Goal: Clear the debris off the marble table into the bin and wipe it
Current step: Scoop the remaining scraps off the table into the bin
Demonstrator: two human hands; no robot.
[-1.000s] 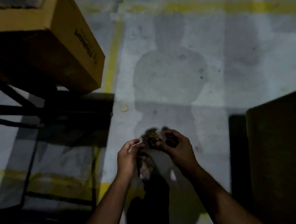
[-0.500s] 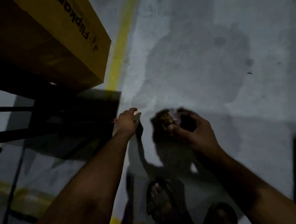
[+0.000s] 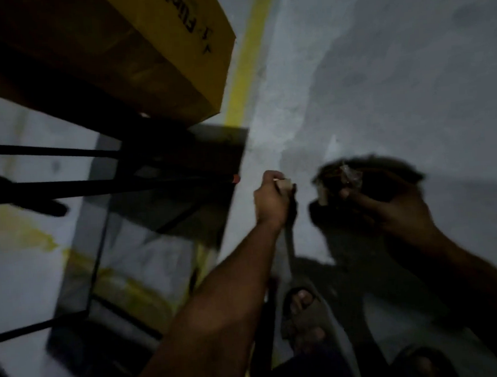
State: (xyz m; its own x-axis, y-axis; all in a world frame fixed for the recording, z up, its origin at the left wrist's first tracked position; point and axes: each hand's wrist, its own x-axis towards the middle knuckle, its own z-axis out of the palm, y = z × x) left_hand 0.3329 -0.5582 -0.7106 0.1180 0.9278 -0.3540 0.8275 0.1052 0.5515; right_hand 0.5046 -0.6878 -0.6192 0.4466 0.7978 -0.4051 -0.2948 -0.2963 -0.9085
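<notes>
Two hands over the grey floor, frame dim and blurred. My left hand pinches a small pale scrap, just right of the black table frame. My right hand grips crumpled debris, contents indistinct. Yellow cardboard box, cropped, above the frame.
</notes>
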